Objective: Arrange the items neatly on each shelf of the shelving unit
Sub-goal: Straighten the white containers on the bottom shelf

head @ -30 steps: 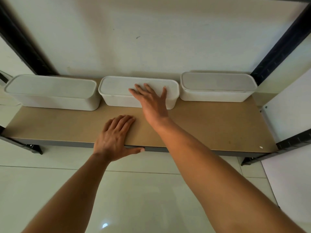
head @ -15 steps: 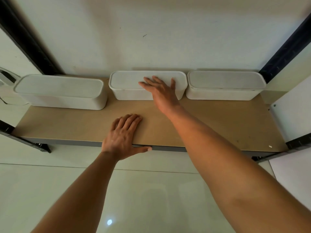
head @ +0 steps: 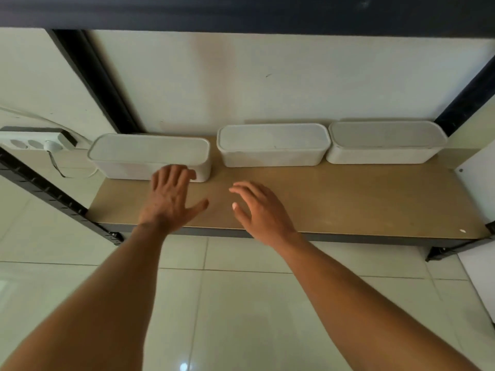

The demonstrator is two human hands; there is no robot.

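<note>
Where half a second ago the right hand lay on the middle container's lid, it has now come off, and the left hand has left the front edge of the board and reached forward to the left container.

Seen from above, a tan shelf board (head: 348, 199) sits in a black metal frame (head: 101, 84) against a pale wall, with a glossy tiled floor (head: 241, 303) below. Three white lidded containers stand in a row along the back. The right container (head: 385, 141) and the middle container (head: 273, 144) sit side by side near the wall, almost touching. The left container (head: 150, 156) stands apart from them across a small gap and a little further forward.

The left hand (head: 171, 199) is stretched out flat, fingers straight and thumb spread wide; its blurred fingertips meet the front wall of the left container and grasp nothing. The right hand (head: 257, 210) hovers over the bare board in front of the middle container, fingers loosely spread and slightly curved, holding nothing.

A white power strip (head: 34, 144) lies at the far left, beyond the frame.
</note>
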